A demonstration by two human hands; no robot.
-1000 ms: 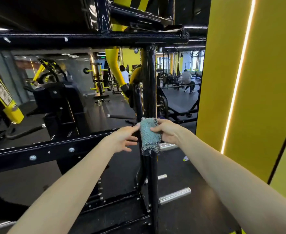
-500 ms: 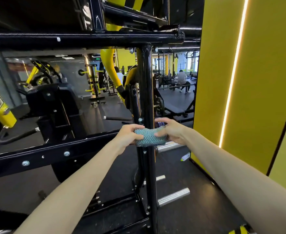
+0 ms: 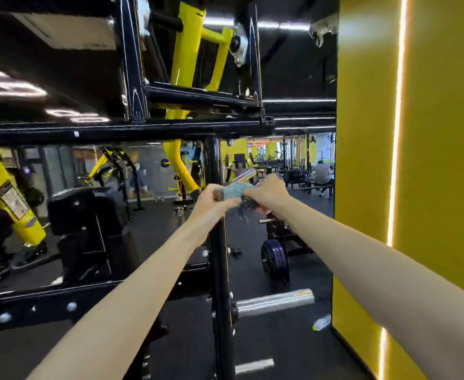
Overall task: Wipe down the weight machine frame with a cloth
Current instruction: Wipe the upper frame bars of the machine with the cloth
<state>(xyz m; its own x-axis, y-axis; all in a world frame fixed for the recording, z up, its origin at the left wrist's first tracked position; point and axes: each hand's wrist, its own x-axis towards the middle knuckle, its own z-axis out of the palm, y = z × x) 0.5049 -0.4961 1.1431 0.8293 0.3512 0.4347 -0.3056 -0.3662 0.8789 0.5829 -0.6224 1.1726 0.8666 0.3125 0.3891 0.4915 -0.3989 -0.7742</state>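
Left grip (image 3: 211, 199) and right grip (image 3: 267, 191) each pinch one end of the cloth (image 3: 233, 192). It stretches between them, before the frame upright (image 3: 219, 272).

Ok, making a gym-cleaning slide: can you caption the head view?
Left hand and right hand grip a teal cloth at the weight machine's black upright post.

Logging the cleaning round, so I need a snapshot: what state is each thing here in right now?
cloth, bunched, gripped by both hands.
left hand, fingers curled on the cloth.
right hand, fingers curled on the cloth.
chrome peg, bare, no plate loaded.
purple weight plate, upright near the floor.
plastic bottle, lying on the floor.
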